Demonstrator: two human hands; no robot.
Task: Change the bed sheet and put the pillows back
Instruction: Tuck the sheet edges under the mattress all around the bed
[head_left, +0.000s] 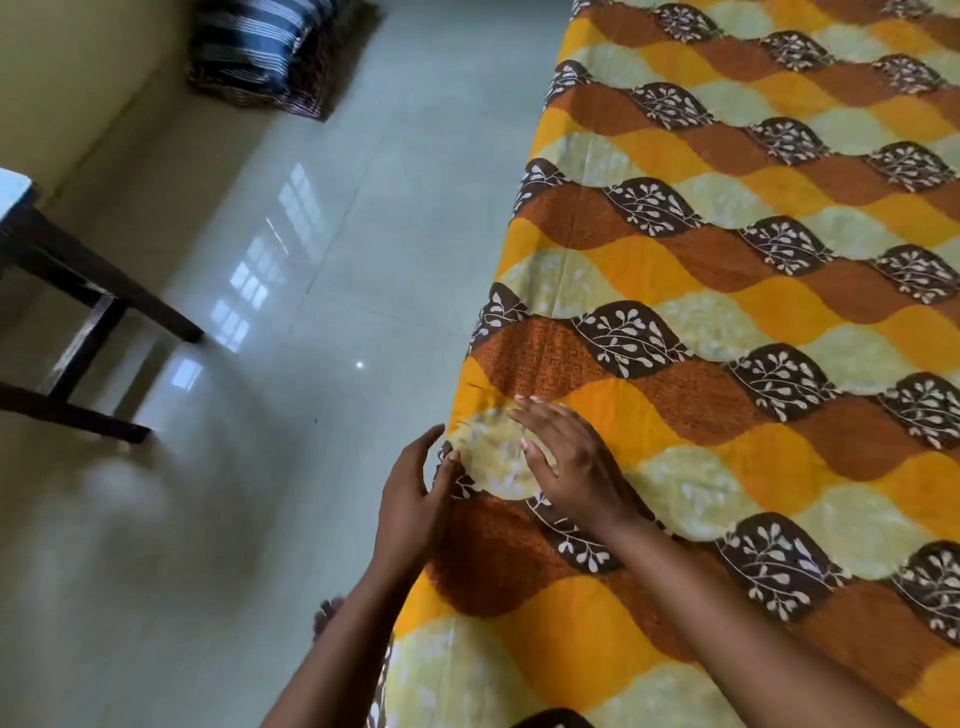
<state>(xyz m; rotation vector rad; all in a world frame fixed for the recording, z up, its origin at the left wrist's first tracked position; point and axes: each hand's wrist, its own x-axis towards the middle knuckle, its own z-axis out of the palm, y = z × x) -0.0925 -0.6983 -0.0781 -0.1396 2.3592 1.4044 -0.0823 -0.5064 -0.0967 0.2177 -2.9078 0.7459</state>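
Observation:
A bed sheet (727, 291) with orange, brown, pale green and dark leaf waves covers the bed on the right. My left hand (410, 499) is at the bed's left edge, fingers straight, thumb touching the sheet's side. My right hand (566, 457) lies flat on top of the sheet just inside that edge, fingers spread and pointing away from me. A dark pillow with pale blue stripes (254, 41) lies on the floor at the far left, on top of a brown striped one (322, 78).
Glossy pale floor tiles (291, 270) stretch to the left of the bed. A dark wooden table or stool leg frame (88, 312) stands at the left by the wall. My toes (327, 613) show beside the bed.

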